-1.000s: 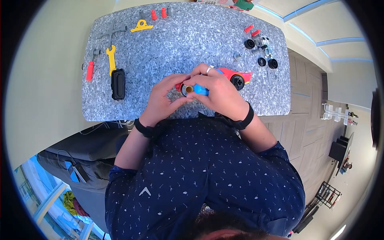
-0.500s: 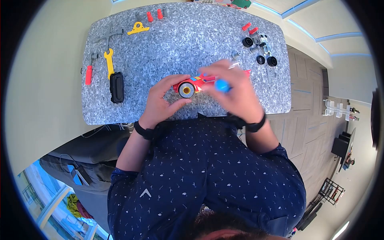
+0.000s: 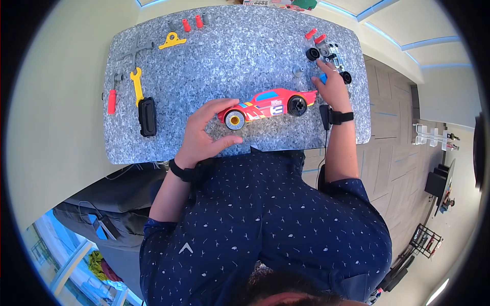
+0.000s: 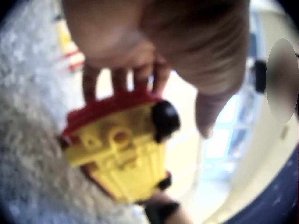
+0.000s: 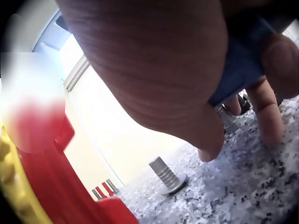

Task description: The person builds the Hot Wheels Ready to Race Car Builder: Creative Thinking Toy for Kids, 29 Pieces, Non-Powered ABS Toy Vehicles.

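A red toy race car [image 3: 265, 104] lies on its side on the speckled table, a black rear wheel [image 3: 297, 106] facing up. Its front wheel [image 3: 235, 120] has a grey face and yellow centre. My left hand [image 3: 204, 127] rests straight fingers along the car's roof side near the front, thumb standing apart. The left wrist view shows the car's yellow underside [image 4: 126, 154]. At the right, my right hand [image 3: 334, 89] holds a blue tool [image 5: 245, 60] in its curled fingers, mostly hidden. Its index finger reaches down at the small parts beside a black wheel [image 3: 313, 54].
A grey bolt [image 5: 164, 175] stands on its head left of my right hand. Red pieces [image 3: 311, 34] and another black wheel [image 3: 345, 77] lie near the right edge. Along the left are a yellow wrench [image 3: 137, 84], a black case [image 3: 147, 116] and a red-handled screwdriver [image 3: 112, 102].
My right hand has left the car's front wheel and moved right with the blue tool to the loose parts. The left hand stays at the car, its thumb now farther from the wheel.
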A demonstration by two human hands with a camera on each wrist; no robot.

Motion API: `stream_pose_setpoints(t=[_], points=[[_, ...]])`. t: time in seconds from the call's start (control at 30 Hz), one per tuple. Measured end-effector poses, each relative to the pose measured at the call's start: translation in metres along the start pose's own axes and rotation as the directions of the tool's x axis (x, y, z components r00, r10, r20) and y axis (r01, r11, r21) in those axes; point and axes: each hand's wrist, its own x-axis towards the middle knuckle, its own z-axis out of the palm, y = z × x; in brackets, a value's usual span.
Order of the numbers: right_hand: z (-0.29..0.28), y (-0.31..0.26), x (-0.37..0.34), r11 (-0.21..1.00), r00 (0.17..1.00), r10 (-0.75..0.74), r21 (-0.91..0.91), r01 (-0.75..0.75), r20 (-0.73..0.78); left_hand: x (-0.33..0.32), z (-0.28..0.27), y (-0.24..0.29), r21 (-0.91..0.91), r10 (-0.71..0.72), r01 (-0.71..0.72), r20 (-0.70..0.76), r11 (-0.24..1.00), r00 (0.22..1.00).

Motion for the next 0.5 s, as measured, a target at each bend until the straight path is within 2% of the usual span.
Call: stream_pose_setpoints(t=[0.1, 0.2, 0.27, 0.33, 0.4, 0.43, 0.5], points=[[-0.003, -0.005, 0.008, 0.996, 0.998, 0.003, 0.095, 0.004, -0.070, 0.001, -0.002, 0.002, -0.002, 0.022, -0.022, 0.008, 1.000, 1.000], [-0.037, -0.039, 0.005, 0.996, 0.974, 0.054, 0.082, -0.037, -0.221, 0.003, -0.007, 0.010, 0.055, 0.056, -0.055, -0.013, 0.997, 0.998], [-0.055, -0.064, -0.005, 0.918, 0.977, 0.103, 0.396, -0.022, -0.186, 0.005, -0.011, 0.020, 0.088, 0.083, -0.079, -0.042, 0.993, 0.996], [-0.076, -0.102, -0.026, 0.734, 0.997, 0.052, 0.679, 0.003, -0.060, 0.006, -0.014, 0.025, 0.133, 0.119, -0.108, -0.075, 0.985, 0.990], [-0.089, -0.145, -0.049, 0.492, 0.978, -0.114, 0.865, -0.099, 0.176, 0.011, -0.014, 0.034, 0.169, 0.151, -0.136, -0.079, 0.976, 0.985], [-0.089, -0.161, -0.057, 0.380, 0.929, -0.206, 0.900, -0.214, 0.308, 0.014, -0.014, 0.042, 0.184, 0.162, -0.146, -0.071, 0.972, 0.984], [-0.075, -0.192, -0.069, 0.306, 0.845, -0.340, 0.898, -0.315, 0.413, 0.016, -0.010, 0.047, 0.187, 0.172, -0.158, -0.056, 0.969, 0.984]])
